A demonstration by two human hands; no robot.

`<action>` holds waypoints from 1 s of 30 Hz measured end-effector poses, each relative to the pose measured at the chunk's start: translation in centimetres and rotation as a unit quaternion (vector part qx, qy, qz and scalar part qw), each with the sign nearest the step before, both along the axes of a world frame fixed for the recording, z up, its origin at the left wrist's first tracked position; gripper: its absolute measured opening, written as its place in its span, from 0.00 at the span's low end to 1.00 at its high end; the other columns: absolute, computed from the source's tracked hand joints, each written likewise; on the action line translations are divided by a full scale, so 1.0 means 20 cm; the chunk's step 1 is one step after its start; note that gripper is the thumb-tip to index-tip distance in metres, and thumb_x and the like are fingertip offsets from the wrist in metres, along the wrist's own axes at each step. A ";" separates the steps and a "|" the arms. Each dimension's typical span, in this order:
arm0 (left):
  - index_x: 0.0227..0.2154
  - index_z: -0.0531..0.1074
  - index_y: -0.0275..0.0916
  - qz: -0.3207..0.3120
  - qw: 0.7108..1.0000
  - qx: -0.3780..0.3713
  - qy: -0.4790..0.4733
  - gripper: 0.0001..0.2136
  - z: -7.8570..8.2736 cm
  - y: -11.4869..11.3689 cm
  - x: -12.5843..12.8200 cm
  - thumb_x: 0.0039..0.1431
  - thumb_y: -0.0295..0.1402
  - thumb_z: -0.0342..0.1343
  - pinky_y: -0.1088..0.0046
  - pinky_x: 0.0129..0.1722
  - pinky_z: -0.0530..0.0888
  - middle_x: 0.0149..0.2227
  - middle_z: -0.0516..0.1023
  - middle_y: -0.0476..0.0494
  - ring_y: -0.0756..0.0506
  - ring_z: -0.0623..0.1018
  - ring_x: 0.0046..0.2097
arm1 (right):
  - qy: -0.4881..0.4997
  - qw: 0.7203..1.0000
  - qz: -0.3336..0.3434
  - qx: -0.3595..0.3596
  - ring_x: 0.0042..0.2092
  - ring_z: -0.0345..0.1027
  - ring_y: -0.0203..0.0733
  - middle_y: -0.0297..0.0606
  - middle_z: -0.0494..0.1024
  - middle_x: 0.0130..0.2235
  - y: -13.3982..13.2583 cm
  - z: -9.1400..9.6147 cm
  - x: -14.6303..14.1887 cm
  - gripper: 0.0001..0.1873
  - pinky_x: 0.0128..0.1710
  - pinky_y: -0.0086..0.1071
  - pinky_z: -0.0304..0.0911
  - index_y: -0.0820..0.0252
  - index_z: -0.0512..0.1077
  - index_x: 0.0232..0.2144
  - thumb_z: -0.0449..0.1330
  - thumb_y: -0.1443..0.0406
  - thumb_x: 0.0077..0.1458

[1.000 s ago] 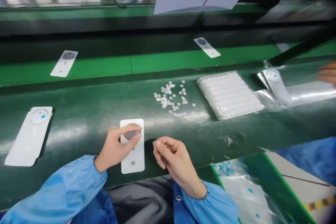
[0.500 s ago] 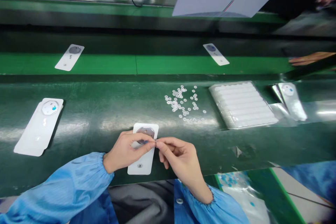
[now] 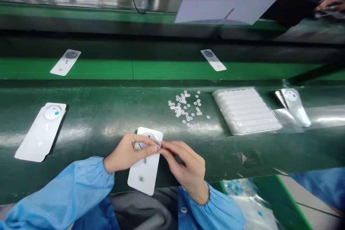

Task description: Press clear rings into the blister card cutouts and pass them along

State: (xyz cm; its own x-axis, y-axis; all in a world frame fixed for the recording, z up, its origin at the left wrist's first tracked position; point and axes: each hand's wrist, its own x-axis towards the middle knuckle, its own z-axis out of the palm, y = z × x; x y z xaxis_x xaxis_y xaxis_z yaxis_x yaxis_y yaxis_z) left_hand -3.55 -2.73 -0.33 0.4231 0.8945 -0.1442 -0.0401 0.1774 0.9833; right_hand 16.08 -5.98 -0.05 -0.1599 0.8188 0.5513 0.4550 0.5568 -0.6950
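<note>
at far left on the dark green table point(image 3: 107, 105), a white card point(image 3: 37, 142) lies slanted, with a round white disc point(image 3: 53, 112) bearing a blue mark at its upper end. above it, on a bright green belt point(image 3: 107, 70), a smaller-looking white card point(image 3: 65, 62) carries a grey disc at its top.

at lower middle, the left hand point(image 3: 125, 152), in a blue sleeve point(image 3: 59, 194), and the right hand point(image 3: 185, 170), in a matching sleeve point(image 3: 215, 205), are together on the upper end of the middle card point(image 3: 142, 176). that card sits tilted, its lower end near the table's front edge. the left fingers point(image 3: 145, 147) lie across a round disc point(image 3: 148, 137) on it, and the right fingertips point(image 3: 164, 147) meet them at the card's right edge. anything pinched there is too small to tell.

to the right, small white rings point(image 3: 185, 107) lie scattered on the table, just beside a plastic-wrapped tray point(image 3: 245, 110) of white rows. farther right is a shiny foil-backed card point(image 3: 292, 106). another card point(image 3: 213, 60) lies on the belt above the rings. at upper right, a co-worker's hand point(image 3: 327, 5) is well apart from all of this.
</note>
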 end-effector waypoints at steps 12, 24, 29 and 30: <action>0.40 0.86 0.39 0.061 0.997 0.035 0.032 0.11 -0.01 -0.04 0.02 0.53 0.32 0.71 0.71 0.41 0.81 0.39 0.87 0.43 0.43 0.85 0.40 | 0.186 0.874 0.040 -0.448 0.17 0.53 0.30 0.28 0.64 0.16 0.02 0.12 -0.01 0.22 0.15 0.25 0.49 0.63 0.77 0.31 0.66 0.48 0.59; 0.61 0.72 0.40 0.079 0.987 0.126 0.063 0.25 -0.01 -0.06 0.02 0.60 0.31 0.65 0.72 0.47 0.79 0.50 0.83 0.41 0.45 0.83 0.45 | 0.186 0.893 -0.023 -0.410 0.17 0.58 0.32 0.31 0.67 0.16 0.05 0.11 -0.06 0.18 0.16 0.26 0.55 0.63 0.81 0.27 0.70 0.52 0.53; 0.63 0.71 0.41 0.085 0.989 0.113 0.051 0.25 -0.01 -0.06 0.02 0.62 0.32 0.63 0.73 0.44 0.80 0.49 0.84 0.42 0.46 0.83 0.43 | 0.209 0.905 -0.051 -0.366 0.17 0.57 0.32 0.31 0.67 0.16 0.03 0.08 -0.11 0.14 0.16 0.27 0.56 0.62 0.82 0.27 0.69 0.56 0.54; 0.61 0.73 0.41 0.087 0.989 0.109 0.055 0.24 -0.01 -0.06 0.02 0.62 0.33 0.63 0.73 0.44 0.80 0.48 0.84 0.42 0.46 0.83 0.43 | 0.218 0.905 -0.050 -0.362 0.17 0.57 0.32 0.31 0.67 0.16 0.03 0.07 -0.11 0.14 0.15 0.27 0.54 0.62 0.82 0.27 0.69 0.56 0.55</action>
State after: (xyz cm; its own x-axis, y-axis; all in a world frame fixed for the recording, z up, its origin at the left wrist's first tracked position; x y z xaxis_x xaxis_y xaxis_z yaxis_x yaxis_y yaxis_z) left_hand -3.15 -3.96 -0.43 0.2525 0.9673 0.0239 0.0578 -0.0398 0.9975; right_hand 13.96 -5.40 1.44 0.0391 0.9890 -0.1425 0.0726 -0.1450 -0.9868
